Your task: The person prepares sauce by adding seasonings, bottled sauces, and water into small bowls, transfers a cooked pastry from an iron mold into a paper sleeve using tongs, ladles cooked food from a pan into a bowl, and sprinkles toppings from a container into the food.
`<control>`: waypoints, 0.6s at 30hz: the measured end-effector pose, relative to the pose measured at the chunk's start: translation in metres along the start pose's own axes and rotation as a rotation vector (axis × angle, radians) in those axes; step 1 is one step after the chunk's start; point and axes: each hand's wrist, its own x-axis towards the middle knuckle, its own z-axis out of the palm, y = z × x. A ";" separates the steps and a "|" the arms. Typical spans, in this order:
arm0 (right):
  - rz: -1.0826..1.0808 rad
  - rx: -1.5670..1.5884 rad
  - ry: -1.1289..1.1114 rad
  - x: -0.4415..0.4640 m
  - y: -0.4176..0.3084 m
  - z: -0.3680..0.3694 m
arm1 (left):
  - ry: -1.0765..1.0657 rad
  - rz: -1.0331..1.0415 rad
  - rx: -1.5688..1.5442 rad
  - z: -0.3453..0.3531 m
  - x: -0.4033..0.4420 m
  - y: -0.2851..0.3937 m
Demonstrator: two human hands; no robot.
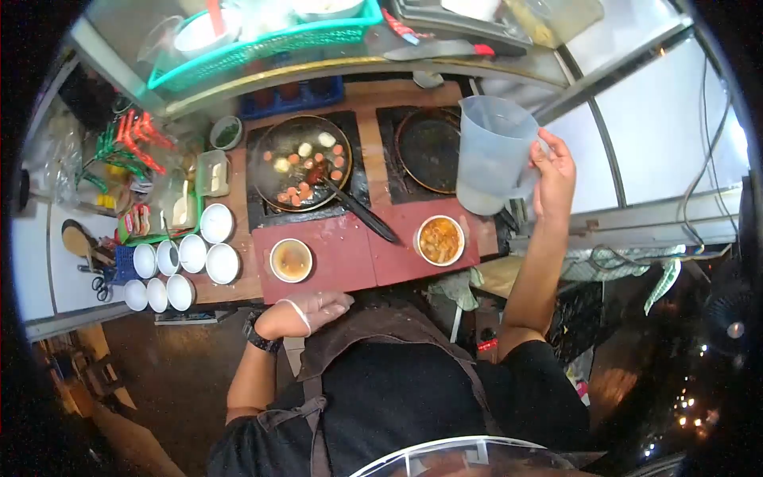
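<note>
My right hand (556, 179) grips the handle of a translucent plastic measuring jug (494, 147), raised beside the right-hand pan (429, 147). Some liquid shows low in the jug. My left hand (318, 312), in a clear glove, rests in front of my apron with its fingers stretched out and nothing visible in them. In the left pan (278, 179) lie sausage slices, pale round pieces and a dark red lump of sauce. A black-handled spatula (362, 211) leans out over its rim. One bowl of broth (291, 261) and one bowl of orange-red soup (440, 241) stand on the red mat (342, 245).
Several white bowls (192, 253) cluster at the left counter edge, near a tub of chopped greens (226, 133) and a plastic container (213, 172). Overhead, a shelf carries a green basket (262, 46) and a knife (433, 51). Cables (707, 159) hang at the right.
</note>
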 end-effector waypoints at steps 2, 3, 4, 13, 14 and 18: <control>0.052 0.280 -0.044 0.033 0.039 0.013 | 0.057 0.125 -0.113 -0.017 0.000 0.016; 0.071 0.375 -0.060 0.046 0.052 0.029 | 0.131 0.172 -0.116 -0.029 0.002 0.027; 0.064 0.389 -0.074 0.063 0.069 0.048 | 0.203 0.220 -0.118 -0.043 0.004 0.034; -0.983 -1.011 0.006 0.212 0.195 0.198 | 0.856 0.275 -0.440 -0.151 0.067 0.015; -0.996 -0.986 0.005 0.217 0.193 0.220 | 0.947 0.265 -0.530 -0.164 0.072 0.008; -0.780 -0.819 -0.231 0.199 0.179 0.246 | 1.017 0.290 -0.789 -0.223 0.090 -0.036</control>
